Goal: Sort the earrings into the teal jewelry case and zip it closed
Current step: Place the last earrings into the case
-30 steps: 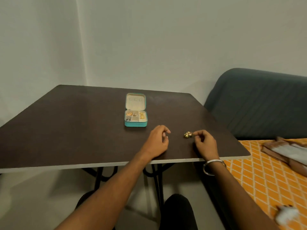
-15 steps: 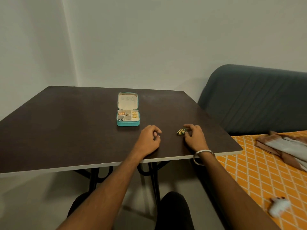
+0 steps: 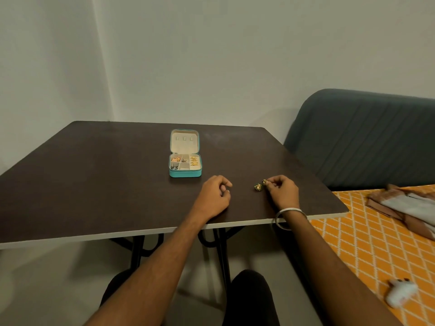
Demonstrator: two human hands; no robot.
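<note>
Near the tabletop's (image 3: 94, 175) front-right edge, one gold earring (image 3: 265, 182) is pinched by the right hand (image 3: 282, 192) beside another earring (image 3: 257, 187), which could be knocked off by a careless lift, while the left hand (image 3: 215, 196) is loosely curled, empty, before the open teal jewelry case (image 3: 185, 171).

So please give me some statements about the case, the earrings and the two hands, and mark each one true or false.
1. The case is zipped closed. False: its lid stands open.
2. The right hand pinches a gold earring. True.
3. The left hand holds the case. False: it rests on the table, apart from the case, holding nothing.
4. Another gold earring lies on the table beside the right hand. True.
5. All compartments of the case are empty. False: several hold earrings.
</note>
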